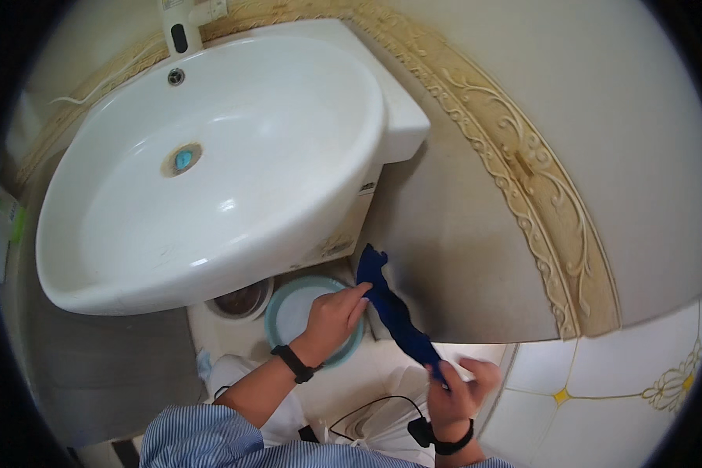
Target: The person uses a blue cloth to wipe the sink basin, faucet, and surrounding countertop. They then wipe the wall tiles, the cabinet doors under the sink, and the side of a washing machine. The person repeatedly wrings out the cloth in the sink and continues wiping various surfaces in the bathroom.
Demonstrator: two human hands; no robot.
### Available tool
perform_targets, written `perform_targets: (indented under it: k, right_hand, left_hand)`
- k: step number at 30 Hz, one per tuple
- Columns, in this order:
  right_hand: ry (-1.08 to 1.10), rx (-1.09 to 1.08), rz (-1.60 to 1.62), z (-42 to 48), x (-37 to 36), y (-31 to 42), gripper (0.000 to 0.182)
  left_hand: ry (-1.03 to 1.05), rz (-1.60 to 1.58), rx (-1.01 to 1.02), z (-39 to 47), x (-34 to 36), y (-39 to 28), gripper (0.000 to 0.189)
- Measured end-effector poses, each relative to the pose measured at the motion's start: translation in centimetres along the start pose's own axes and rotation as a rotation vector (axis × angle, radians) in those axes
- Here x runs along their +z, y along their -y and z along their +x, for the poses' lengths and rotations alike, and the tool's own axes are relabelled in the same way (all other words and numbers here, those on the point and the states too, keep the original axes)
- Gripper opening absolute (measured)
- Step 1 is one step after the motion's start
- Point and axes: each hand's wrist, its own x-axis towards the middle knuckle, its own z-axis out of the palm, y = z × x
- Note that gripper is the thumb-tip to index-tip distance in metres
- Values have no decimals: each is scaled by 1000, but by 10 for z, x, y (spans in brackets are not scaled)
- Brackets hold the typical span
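Note:
A strip of dark blue cloth (399, 319) is stretched slantwise between my two hands, in front of the grey tiled wall. My left hand (334, 316) pinches it near its upper end, and a short piece sticks up beyond the fingers. Lower right, my right hand (459, 389) holds the other end; its outer fingers look blurred. Below my left hand, partly covered by it, a light green-blue basin (281, 298) stands on the floor.
A white ceramic washbasin (228, 234) with a blue piece in its drain (183, 159) juts out at the upper left. Under it sits a round bowl (243, 301) with dark contents. A carved beige border (538, 169) runs along the wall at right, above white floor tiles (532, 365).

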Motion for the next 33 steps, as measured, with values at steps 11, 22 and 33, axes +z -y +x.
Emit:
perform_targets:
  k: [11,22,33]
  right_hand:
    - [-669,361,317,15,-7,-33,37]
    - [-418,65,32,8,-16,-59,32]
    - [-506,219,47,23,-18,-52,32]
  left_hand:
    - [-307,-520,310,82,70,-107,74]
    - [-83,-92,343,43,84,-115,73]
    - [84,-87,452,46,63,-122,63]
